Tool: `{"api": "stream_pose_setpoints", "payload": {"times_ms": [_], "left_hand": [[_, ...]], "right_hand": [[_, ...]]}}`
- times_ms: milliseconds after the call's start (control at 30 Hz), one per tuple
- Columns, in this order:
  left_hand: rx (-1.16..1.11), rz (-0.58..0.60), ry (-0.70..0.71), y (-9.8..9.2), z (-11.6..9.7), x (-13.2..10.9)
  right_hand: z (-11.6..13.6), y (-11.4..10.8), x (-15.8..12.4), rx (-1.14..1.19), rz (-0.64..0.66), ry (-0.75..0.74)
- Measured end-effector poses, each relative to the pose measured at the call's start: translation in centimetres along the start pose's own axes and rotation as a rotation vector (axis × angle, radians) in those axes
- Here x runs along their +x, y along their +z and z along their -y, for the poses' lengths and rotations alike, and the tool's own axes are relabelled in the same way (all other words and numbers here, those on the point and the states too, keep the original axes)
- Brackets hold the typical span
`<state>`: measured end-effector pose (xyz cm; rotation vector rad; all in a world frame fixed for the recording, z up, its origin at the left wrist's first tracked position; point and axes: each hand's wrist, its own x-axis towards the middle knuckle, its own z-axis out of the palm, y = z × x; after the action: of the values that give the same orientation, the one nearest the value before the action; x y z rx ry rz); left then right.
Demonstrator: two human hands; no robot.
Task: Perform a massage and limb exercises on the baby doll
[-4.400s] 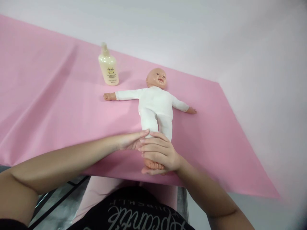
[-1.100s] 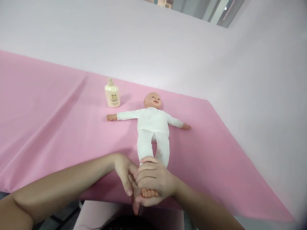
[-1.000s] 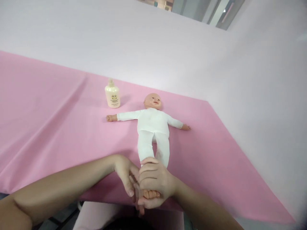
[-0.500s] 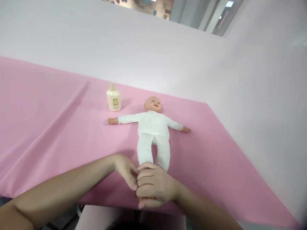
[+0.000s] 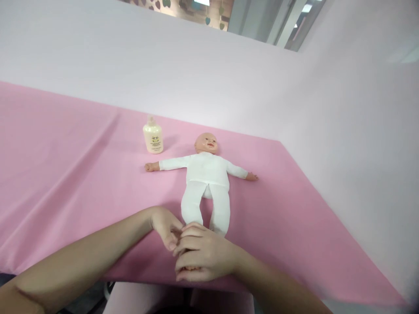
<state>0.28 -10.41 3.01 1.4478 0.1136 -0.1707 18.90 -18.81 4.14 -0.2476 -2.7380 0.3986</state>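
A baby doll (image 5: 207, 170) with a white cloth body lies on its back, arms spread and legs pointing toward me. My right hand (image 5: 207, 253) is closed around the doll's foot on the left side of the view; a bit of the foot (image 5: 191, 267) shows under the fingers. My left hand (image 5: 165, 224) is bent at the wrist and curls round the same lower leg from the left, its thumb near my right fingertips. The left fingers are mostly hidden behind the leg and my right hand. The doll's other foot is covered by my right hand and wrist.
A cream-coloured pump bottle (image 5: 153, 136) stands left of the doll's head, beyond its outstretched arm. Pink cloth (image 5: 278, 226) covers the table, with folds at the left. White walls (image 5: 209, 83) rise behind and at the right, with a window (image 5: 209, 15) above.
Both hands have shifted slightly left with the doll's foot, and that leg bends a little more outward. My right fingers lie slightly more apart, showing more of the foot.
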Motion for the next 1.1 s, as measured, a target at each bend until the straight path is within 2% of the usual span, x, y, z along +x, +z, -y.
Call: {"api": "stream_pose_setpoints", "payload": {"times_ms": [100, 267, 367, 467, 567, 633, 667, 733, 833, 1000, 1100], "left_hand": [[-0.063, 0.246, -0.049, -0.5, 0.5, -0.1], [-0.194, 0.284, -0.130, -0.6, 0.5, -0.5], [-0.300, 0.261, -0.068, 0.0, 0.4, -0.6], [-0.442, 0.168, 0.076, 0.8, 0.4, -0.3], [-0.586, 0.038, 0.206, 1.2, 0.7, 0.2], [-0.667, -0.018, 0.251, 1.2, 0.8, 0.5], [-0.699, -0.034, 0.245, 1.1, 0.8, 0.6], [-0.745, -0.053, 0.201, 1.0, 0.7, 0.7], [-0.801, -0.088, 0.147, 0.9, 0.5, 0.8], [-0.821, -0.122, 0.093, 0.7, 0.3, 0.5], [-0.827, -0.139, 0.087, 0.5, 0.1, 0.3]], "right_hand": [[0.1, -0.2, 0.0, -0.023, 0.054, 0.032], [-0.3, -0.2, -0.2, -0.018, 0.062, 0.034], [-1.0, -0.1, -0.5, 0.057, -0.013, -0.002], [-1.6, -0.2, -1.0, 0.109, -0.213, -0.013], [-1.9, -0.6, -1.7, 0.110, -0.454, 0.060], [-2.1, -1.0, -2.0, 0.101, -0.546, 0.154], [-2.3, -1.2, -2.1, 0.088, -0.540, 0.203], [-2.7, -1.6, -2.2, 0.044, -0.433, 0.258], [-3.5, -2.2, -2.3, -0.029, -0.248, 0.214], [-4.2, -2.5, -2.6, -0.172, -0.228, 0.207], [-4.6, -2.5, -2.8, -0.185, -0.168, 0.228]]}}
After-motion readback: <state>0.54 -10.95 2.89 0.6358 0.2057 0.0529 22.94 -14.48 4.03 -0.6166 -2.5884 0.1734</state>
